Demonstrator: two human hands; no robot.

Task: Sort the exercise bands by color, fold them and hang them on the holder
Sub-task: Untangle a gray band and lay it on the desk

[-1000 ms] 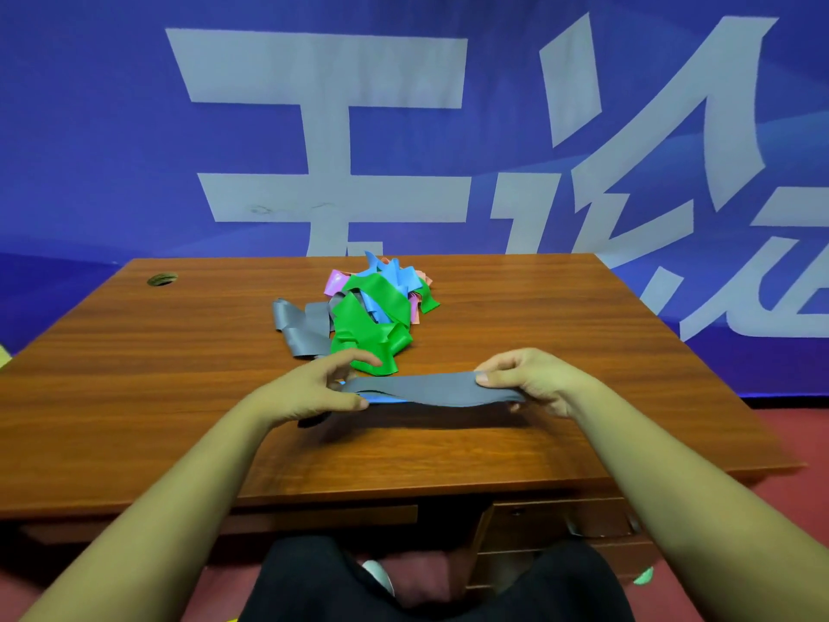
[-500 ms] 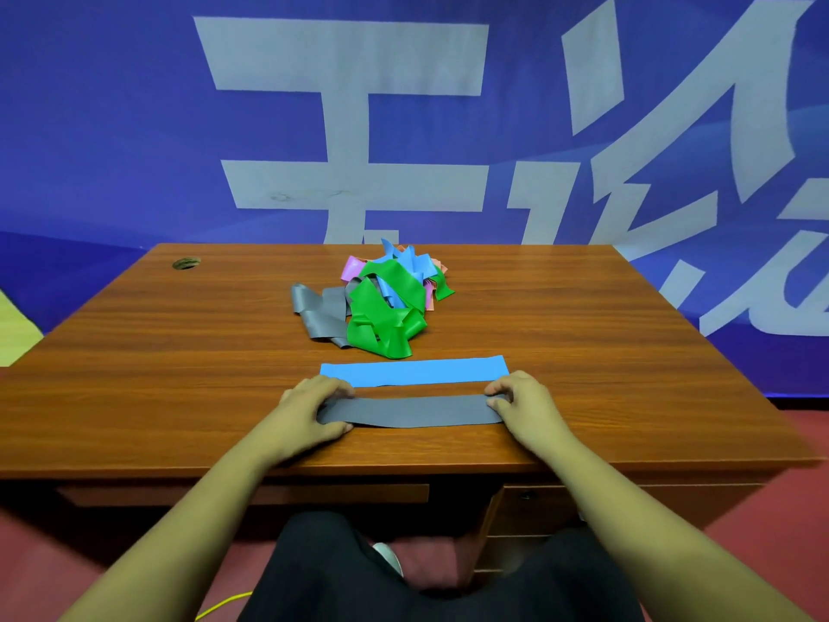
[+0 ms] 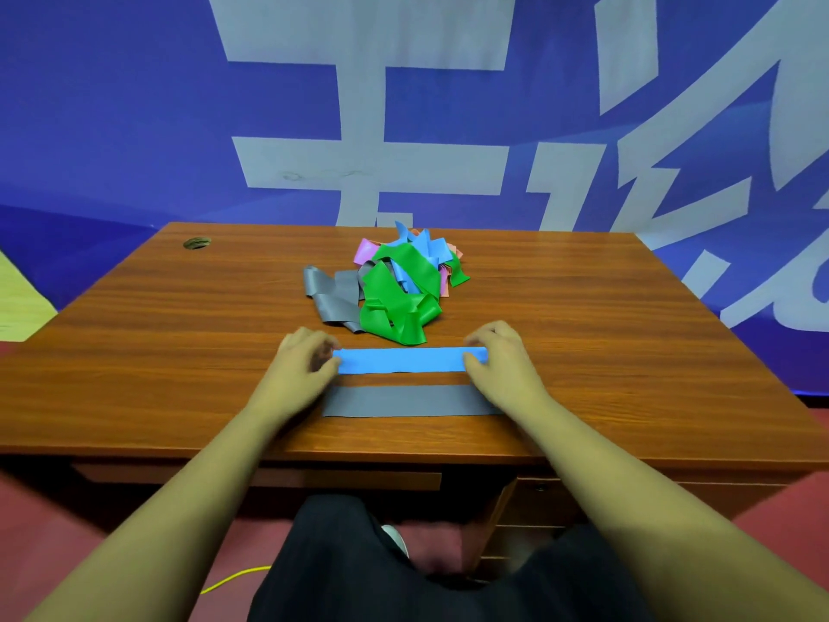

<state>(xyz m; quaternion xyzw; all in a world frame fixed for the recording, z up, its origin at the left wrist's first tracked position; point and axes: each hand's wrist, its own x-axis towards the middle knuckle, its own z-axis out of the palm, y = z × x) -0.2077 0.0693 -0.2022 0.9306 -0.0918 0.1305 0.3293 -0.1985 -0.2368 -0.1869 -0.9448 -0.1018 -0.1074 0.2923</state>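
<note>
A folded blue band [image 3: 401, 360] lies flat across the middle of the wooden desk [image 3: 605, 352]. My left hand [image 3: 303, 365] holds its left end with curled fingers, and my right hand [image 3: 498, 359] holds its right end the same way. A folded grey band [image 3: 403, 400] lies flat just nearer to me, parallel to the blue one, with both wrists over its ends. Behind them sits a tangled pile of bands: green [image 3: 399, 298], grey [image 3: 334, 291], blue [image 3: 426, 246] and pink [image 3: 365, 251]. No holder is in view.
A cable hole [image 3: 197, 243] is at the desk's far left corner. A blue banner with pale lettering [image 3: 372, 163] hangs behind the desk. Drawers [image 3: 529, 509] sit under the desk on the right, by my knees.
The grey band was laid flat near the desk's front edge and let go. Both hands then moved forward onto the ends of the blue band.
</note>
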